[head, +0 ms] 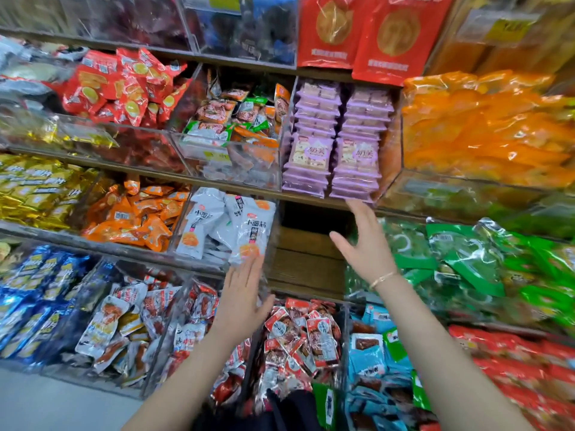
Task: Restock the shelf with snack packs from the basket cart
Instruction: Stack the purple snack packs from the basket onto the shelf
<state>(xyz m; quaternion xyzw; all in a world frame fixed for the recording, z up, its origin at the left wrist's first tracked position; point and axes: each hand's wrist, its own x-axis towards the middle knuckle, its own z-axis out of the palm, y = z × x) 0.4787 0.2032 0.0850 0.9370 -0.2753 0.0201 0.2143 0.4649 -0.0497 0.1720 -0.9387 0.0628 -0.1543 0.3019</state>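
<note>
Left hand [241,293] and right hand [364,241] wide, empty, at eight and three o'clock of the shelf gap [308,259]; fill it squarely, back first.

Setting: retail shop, snack aisle. Evidence: tiered brown wooden shelving [308,269] carries clear acrylic open-front bins [236,169], each holding one sort of small sealed packet: orange foil sachets [133,219], lilac wrapped biscuit packs [333,150] in neat stacks, green plastic pouches [460,253]. Some bin fronts bear yellow paper tags [217,155] (print blurred, unreadable).
</note>
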